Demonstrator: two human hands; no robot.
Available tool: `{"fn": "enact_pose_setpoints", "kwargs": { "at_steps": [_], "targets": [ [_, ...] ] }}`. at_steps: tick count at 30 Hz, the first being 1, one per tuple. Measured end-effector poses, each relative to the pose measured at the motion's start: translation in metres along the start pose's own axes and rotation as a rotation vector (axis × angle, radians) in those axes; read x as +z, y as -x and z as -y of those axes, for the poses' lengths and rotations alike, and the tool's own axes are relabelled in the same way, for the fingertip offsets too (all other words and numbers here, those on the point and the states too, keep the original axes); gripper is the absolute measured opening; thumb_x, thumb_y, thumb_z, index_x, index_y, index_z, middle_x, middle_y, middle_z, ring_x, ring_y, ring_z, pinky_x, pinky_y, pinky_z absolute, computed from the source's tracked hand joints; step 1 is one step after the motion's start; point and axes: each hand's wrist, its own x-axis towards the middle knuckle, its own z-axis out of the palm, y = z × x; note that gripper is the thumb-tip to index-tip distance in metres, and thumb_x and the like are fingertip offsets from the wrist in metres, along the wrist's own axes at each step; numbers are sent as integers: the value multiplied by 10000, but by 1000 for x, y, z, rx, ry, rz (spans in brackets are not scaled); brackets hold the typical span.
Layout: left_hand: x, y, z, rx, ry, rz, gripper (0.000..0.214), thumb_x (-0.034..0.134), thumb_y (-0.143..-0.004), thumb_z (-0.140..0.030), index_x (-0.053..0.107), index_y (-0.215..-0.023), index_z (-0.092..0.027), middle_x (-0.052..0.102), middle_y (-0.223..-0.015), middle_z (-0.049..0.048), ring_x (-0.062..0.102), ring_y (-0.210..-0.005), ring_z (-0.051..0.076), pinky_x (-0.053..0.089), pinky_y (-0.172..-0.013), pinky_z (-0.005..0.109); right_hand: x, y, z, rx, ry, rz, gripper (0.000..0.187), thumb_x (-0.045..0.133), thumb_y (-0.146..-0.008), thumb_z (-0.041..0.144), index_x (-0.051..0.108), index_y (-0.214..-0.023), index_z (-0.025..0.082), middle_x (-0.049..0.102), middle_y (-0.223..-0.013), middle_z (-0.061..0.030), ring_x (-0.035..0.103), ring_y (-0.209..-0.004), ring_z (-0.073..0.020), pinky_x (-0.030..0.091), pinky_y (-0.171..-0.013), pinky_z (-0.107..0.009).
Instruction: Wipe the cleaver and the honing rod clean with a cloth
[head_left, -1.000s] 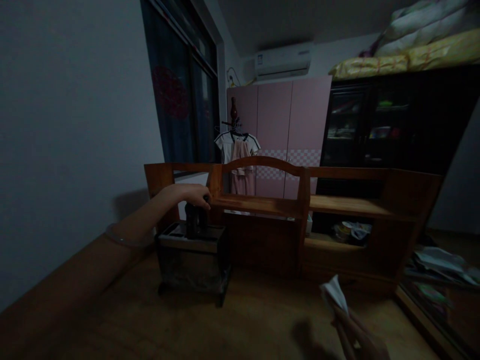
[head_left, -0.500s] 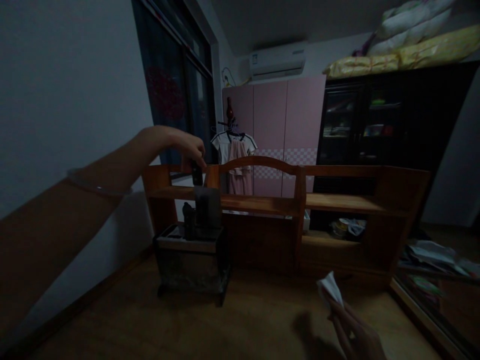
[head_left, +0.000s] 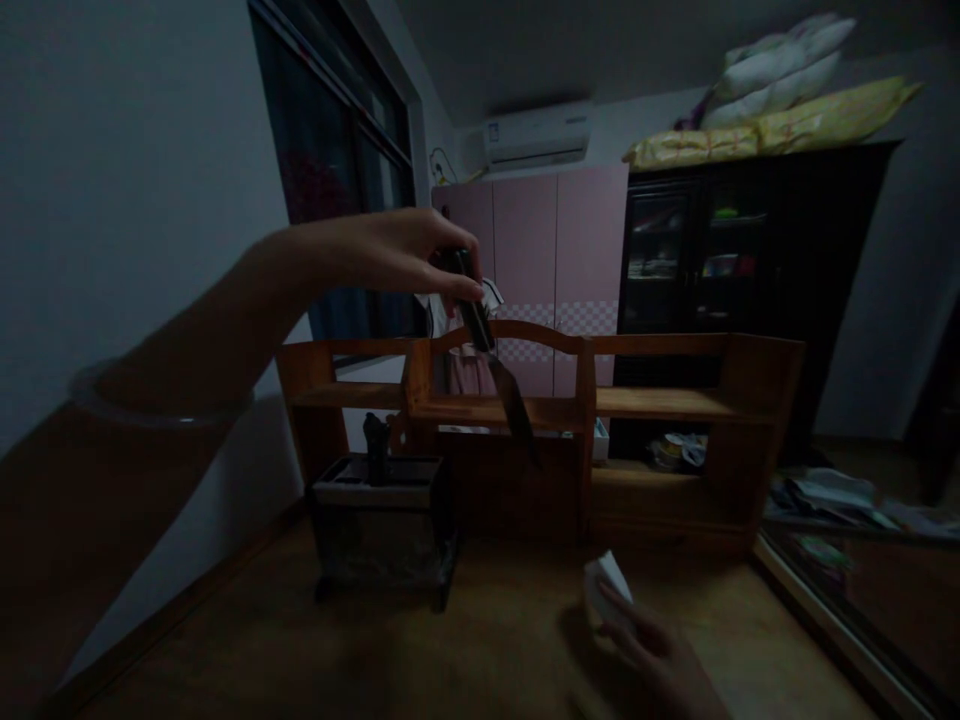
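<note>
My left hand (head_left: 409,255) is raised at mid-left and pinches the black handle of a knife (head_left: 495,365), whose blade hangs down and to the right in front of the wooden shelf unit (head_left: 675,400). Below it stands a dark knife block (head_left: 379,515) on the wooden table, with another dark handle (head_left: 375,448) sticking up from it. My right hand (head_left: 656,655) sits low at the bottom right, fingers closed on a folded white cloth or paper (head_left: 609,580).
The wooden table (head_left: 480,640) runs to a wall on the left. Behind the shelf unit are a pink wardrobe (head_left: 555,260), a dark glass cabinet (head_left: 720,250) and hanging clothes. Papers (head_left: 825,495) lie at the right, and small items (head_left: 675,450) sit on the lower shelf.
My left hand has lifted the knife out of the block and carried it up and to the right. My right hand with the white piece has shifted slightly left.
</note>
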Motion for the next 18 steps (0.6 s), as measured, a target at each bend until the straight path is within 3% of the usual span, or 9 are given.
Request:
{"fn": "enact_pose_setpoints", "kwargs": {
  "at_steps": [2, 6, 8, 10, 12, 15, 18],
  "targets": [
    [20, 6, -16, 62, 47, -124, 404, 535, -822, -402, 623, -1041, -73, 664, -902, 17, 622, -914, 177, 447, -815, 276, 13, 0, 5, 59, -190, 197, 519, 686, -730, 463, 591, -1220, 321, 647, -1194, -55, 632, -1035, -278, 508, -852, -395],
    [70, 21, -43, 86, 103, -364, 345, 562, -827, -420, 609, -1032, -146, 663, -982, 59, 603, -984, 216, 476, -847, 311, 41, -8, 34, -32, -587, 236, 687, 770, -605, 503, 547, -1243, 378, 472, -1395, -13, 452, -1250, -320, 486, -863, -460],
    [103, 31, -55, 145, 88, -522, 302, 564, -836, -398, 596, -1024, -164, 655, -1012, 66, 586, -1038, 226, 478, -886, 341, 49, -14, 61, -26, -756, 224, 660, 758, -620, 520, 551, -1232, 385, 521, -1349, -15, 426, -1272, -299, 440, -923, -490],
    [139, 43, -66, 201, 62, -675, 254, 573, -841, -333, 578, -1048, -187, 643, -1057, 78, 557, -1105, 233, 459, -951, 379, 48, -17, 90, -39, -968, 248, 711, 645, -640, 682, 554, -1243, 315, 526, -1339, -55, 360, -1320, -277, 368, -1002, -498],
    [176, 57, -77, 245, 27, -781, 293, 587, -835, -264, 547, -1120, -205, 649, -1046, 77, 564, -1101, 225, 443, -1000, 417, 41, -17, 115, -109, -1123, 188, 875, 448, -604, 859, 592, -1192, 228, 508, -1349, -98, 331, -1336, -281, 324, -1049, -495],
    [226, 78, -91, 263, -38, -841, 509, 624, -805, -203, 453, -1285, -197, 657, -1032, 86, 602, -1042, 215, 468, -1002, 441, 25, -11, 134, -127, -1180, 97, 836, 371, -661, 852, 601, -1146, 211, 525, -1329, -98, 384, -1307, -258, 329, -1068, -456],
    [264, 93, -99, 278, -100, -935, 614, 658, -774, -178, 421, -1340, -185, 678, -961, 81, 642, -972, 215, 508, -972, 430, 14, -7, 132, -22, -1098, 22, 640, 462, -773, 712, 591, -1149, 211, 609, -1215, -88, 511, -1200, -250, 447, -973, -423]
  ]
}}
